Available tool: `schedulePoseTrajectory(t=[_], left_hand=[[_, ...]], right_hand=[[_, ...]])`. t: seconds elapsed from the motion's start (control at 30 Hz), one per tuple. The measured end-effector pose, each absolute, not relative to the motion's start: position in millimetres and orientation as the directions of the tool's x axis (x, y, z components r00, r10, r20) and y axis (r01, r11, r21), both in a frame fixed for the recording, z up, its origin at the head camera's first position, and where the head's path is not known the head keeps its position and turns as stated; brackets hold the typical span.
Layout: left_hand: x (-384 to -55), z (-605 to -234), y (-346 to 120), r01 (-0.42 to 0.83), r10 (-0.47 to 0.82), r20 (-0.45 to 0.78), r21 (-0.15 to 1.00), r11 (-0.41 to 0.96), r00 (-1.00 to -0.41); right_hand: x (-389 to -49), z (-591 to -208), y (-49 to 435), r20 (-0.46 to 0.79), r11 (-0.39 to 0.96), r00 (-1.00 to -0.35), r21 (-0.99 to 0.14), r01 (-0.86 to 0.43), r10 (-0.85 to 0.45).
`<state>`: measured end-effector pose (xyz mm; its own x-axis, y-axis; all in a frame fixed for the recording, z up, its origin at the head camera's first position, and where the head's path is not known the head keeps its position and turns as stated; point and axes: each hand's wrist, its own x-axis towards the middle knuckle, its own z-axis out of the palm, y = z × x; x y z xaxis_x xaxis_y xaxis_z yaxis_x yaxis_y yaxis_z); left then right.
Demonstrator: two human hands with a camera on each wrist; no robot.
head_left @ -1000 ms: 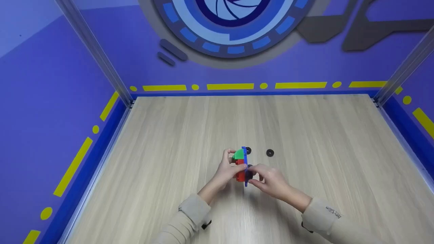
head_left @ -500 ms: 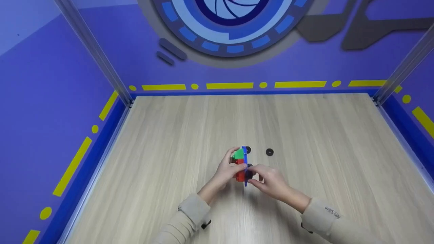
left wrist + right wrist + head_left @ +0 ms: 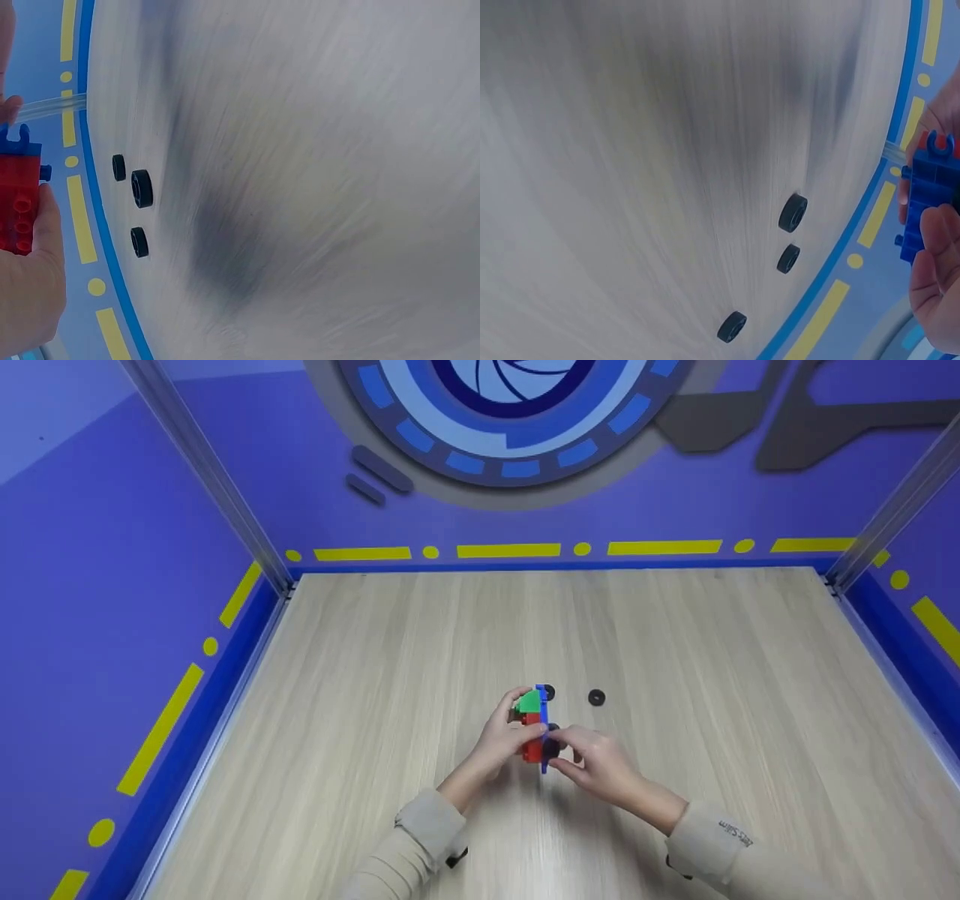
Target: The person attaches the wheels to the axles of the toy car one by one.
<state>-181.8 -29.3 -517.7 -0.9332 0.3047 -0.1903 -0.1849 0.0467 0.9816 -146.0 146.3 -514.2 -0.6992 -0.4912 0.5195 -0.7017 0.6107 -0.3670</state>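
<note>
In the head view my left hand point(image 3: 501, 739) grips a toy brick car: a blue base point(image 3: 544, 709), a red brick point(image 3: 532, 748) and a green brick point(image 3: 529, 702). The base is turned on its side, facing right. My right hand point(image 3: 606, 765) is at its underside, thumb and forefinger bent around a black wheel point(image 3: 551, 748) against the blue base. Blue pegs stick out of the base's side in the right wrist view, where the right fingers point(image 3: 935, 232) cover part of the underside. Red studs show above the left hand point(image 3: 34, 300) in the left wrist view.
Loose black wheels lie on the wooden table beyond the hands: one wheel point(image 3: 597, 697) to the right, another wheel point(image 3: 550, 692) beside the base's far end. The right wrist view shows three, including a near wheel point(image 3: 732, 327). Blue walls point(image 3: 480, 529) enclose the table.
</note>
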Motion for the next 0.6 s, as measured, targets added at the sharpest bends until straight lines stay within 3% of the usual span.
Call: schedulePoseTrajectory(t=[0.37, 0.6], left_hand=[[-180.5, -515.9, -26.6, -0.198, 0.282, -0.194, 0.980, 0.013, -0.940], [-181.4, -515.0, -23.3, -0.199, 0.254, -0.196, 0.980, 0.011, -0.947]], right_hand=[[-143.1, -522.2, 143.4, 0.602, 0.616, -0.671, -0.346, -0.708, -0.433], [-141.6, -522.6, 141.1, 0.600, 0.629, -0.691, -0.367, -0.685, -0.402]])
